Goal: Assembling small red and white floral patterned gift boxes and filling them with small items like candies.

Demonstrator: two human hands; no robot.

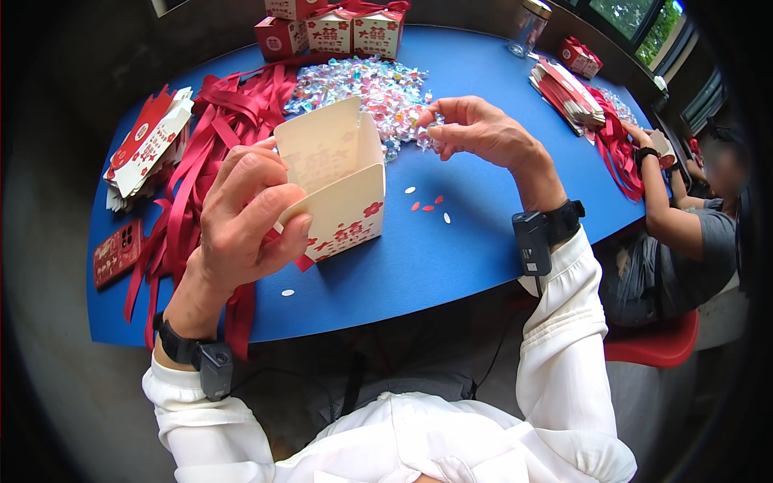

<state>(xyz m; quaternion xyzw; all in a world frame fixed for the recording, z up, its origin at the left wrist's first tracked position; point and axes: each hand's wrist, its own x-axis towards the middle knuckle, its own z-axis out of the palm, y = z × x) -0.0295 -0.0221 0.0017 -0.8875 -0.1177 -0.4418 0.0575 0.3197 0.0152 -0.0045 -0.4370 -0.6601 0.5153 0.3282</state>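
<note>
An open-topped cream paper gift box (354,211) with red flower print stands tilted near the middle of the table, its flaps raised. My left hand (248,211) grips its left side, thumb on the near flap and the other fingers partly hidden behind. To the right of the box, my right hand (491,138) is raised over the table, fingers pinched around shiny clear-wrapped candy (437,122); how many pieces I cannot tell. Just beyond the box spreads a heap of wrapped candies (358,84). Inside the box I see only bare wall; its bottom is hidden.
Red ribbons (225,121) trail down the left, beside flat folded boxes (149,149) and a phone (118,253). Finished boxes (330,32) stand at the back, a glass jar (529,28) farther right. Small paper cut-outs (427,204) lie loose. A co-worker (676,233) sits at right by more boxes.
</note>
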